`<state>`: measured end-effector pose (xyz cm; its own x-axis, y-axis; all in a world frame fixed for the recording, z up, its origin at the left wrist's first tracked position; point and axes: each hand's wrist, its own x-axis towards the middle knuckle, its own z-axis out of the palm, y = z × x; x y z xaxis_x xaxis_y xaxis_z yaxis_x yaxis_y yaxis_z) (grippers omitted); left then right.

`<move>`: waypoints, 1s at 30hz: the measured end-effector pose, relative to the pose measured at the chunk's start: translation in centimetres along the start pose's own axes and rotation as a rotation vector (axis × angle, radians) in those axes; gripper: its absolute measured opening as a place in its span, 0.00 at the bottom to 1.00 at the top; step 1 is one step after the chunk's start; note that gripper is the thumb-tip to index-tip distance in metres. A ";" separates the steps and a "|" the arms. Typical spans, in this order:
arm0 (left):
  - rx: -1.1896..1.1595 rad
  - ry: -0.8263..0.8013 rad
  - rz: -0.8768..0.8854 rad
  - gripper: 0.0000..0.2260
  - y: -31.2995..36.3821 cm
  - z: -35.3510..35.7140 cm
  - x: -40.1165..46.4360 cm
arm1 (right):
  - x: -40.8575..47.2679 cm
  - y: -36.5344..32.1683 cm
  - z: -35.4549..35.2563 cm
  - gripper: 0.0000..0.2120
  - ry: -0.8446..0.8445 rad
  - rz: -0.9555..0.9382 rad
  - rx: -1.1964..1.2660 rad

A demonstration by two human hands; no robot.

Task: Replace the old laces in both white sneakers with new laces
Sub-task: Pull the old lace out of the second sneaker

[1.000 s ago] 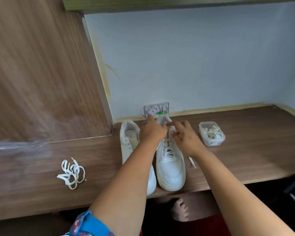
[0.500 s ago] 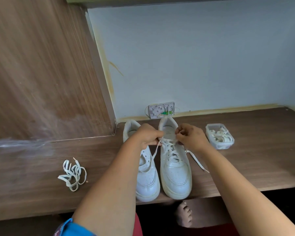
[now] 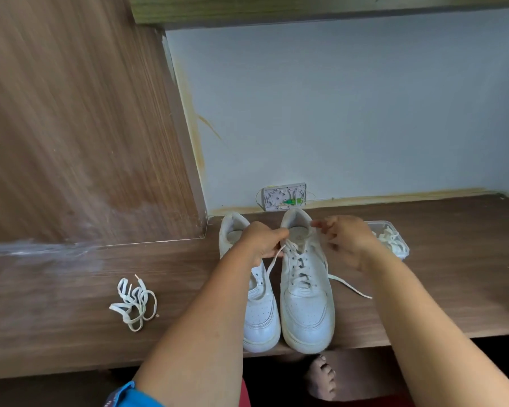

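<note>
Our left hand (image 3: 263, 245) pinched lace end (image 3: 272, 264) on right sneaker (image 3: 304, 289); right hand (image 3: 346, 240) blurred, grip unclear. Risk we judged: uneven pull dragging lace from top eyelets.

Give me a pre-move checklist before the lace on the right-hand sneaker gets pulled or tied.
1. Left hand has a grip on one lace end: ok.
2. Right hand has a grip on the other lace end: cannot tell, blurred; a loose lace end lies on the shelf.
3. Laced sneaker sits flat beside the other sneaker: ok.
4. Lace threaded through all eyelets: cannot tell.
5. Lace bundle lies apart, not tangled in: ok.
</note>
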<state>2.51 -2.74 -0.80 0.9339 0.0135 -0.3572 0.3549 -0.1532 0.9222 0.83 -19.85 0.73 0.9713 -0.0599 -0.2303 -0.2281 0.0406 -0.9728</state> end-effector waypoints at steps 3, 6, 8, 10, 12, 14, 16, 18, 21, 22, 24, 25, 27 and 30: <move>-0.051 -0.028 -0.021 0.10 0.5 0.2 -0.7 | -0.3 -0.6 -0.5 0.15 0.053 -0.198 -0.339; -0.061 0.001 -0.014 0.10 0.5 0.6 -0.8 | -0.7 1.4 1.6 0.11 -0.023 -0.344 -0.981; -0.061 0.011 -0.009 0.10 0.3 0.6 -0.9 | -0.8 2.5 2.8 0.15 -0.032 -0.387 -1.238; -0.073 -0.004 -0.012 0.10 0.2 0.4 -1.1 | -0.7 2.6 3.1 0.15 -0.020 -0.382 -1.144; -0.065 -0.013 -0.017 0.11 0.2 0.3 -1.1 | -0.1 2.6 2.4 0.12 -0.010 -0.296 -0.771; -0.043 0.006 -0.012 0.09 0.3 0.4 -1.0 | -0.2 2.3 1.5 0.11 -0.041 -0.079 -0.102; -0.042 0.003 -0.013 0.07 0.3 0.7 -0.8 | -0.2 2.5 0.3 0.13 -0.078 0.176 0.498; -0.029 -0.005 -0.016 0.07 0.3 0.9 -0.7 | -0.2 2.7 0.1 0.19 -0.052 0.257 0.641; -0.009 0.017 0.000 0.11 0.2 0.8 -0.4 | -0.1 2.9 0.3 0.18 0.061 -0.184 -0.295; -0.010 0.008 -0.001 0.10 0.2 0.6 -0.4 | 0.1 3.2 0.3 0.14 0.115 -0.391 -0.623; -0.027 -0.019 -0.011 0.06 0.2 0.5 -0.5 | 0.1 3.3 0.4 0.11 0.069 -0.570 -0.910; -0.033 -0.018 -0.013 0.07 0.1 0.5 -0.5 | 0.2 3.4 0.6 0.11 0.015 -0.577 -1.014; -0.036 -0.001 -0.009 0.11 -0.1 0.5 -0.4 | 0.5 4.0 0.9 0.09 -0.021 -0.588 -1.156; -0.021 0.009 -0.008 0.12 -0.4 0.6 -0.4 | -0.4 3.5 0.8 0.15 0.035 -0.449 -0.306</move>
<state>2.03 -3.28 -1.09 0.9315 0.0235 -0.3631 0.3629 -0.1322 0.9224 -0.35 -18.84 -2.58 0.9761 -0.0381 0.2139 0.1941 -0.2890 -0.9375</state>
